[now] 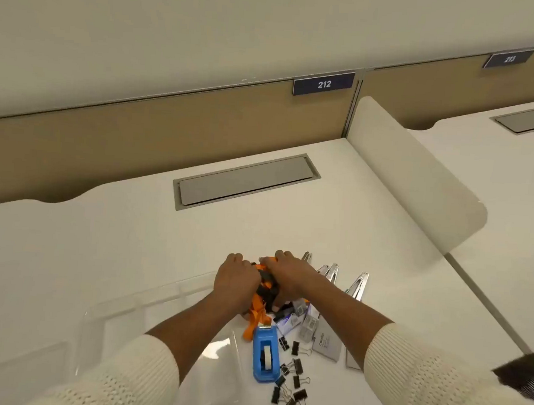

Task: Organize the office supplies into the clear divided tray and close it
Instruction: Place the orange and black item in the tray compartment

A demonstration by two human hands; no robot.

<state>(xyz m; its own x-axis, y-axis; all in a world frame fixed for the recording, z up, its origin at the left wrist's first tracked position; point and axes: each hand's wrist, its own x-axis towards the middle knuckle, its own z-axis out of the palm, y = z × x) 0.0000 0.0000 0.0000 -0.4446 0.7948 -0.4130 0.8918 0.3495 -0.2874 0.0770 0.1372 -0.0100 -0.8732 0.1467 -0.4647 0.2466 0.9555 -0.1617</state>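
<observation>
Both hands sit on a bundle of orange and black lanyards [260, 300] near the middle of the white desk. My left hand [234, 279] grips its left side and my right hand [289, 276] grips its right side. The clear divided tray [144, 317] lies open to the left, under my left forearm. A blue tape dispenser [266, 354] lies below the bundle. Several black binder clips [292, 381] are scattered beside it. Small staple boxes [306, 322] and a grey card sleeve [326, 345] rest under my right wrist. Silver staplers [357, 286] lie to the right.
A grey cable hatch [245, 181] is set into the desk behind the supplies. A white side divider [418, 187] rises on the right, with a tan back panel [137, 136] and the 212 sign [324, 84] beyond. Another desk lies further right.
</observation>
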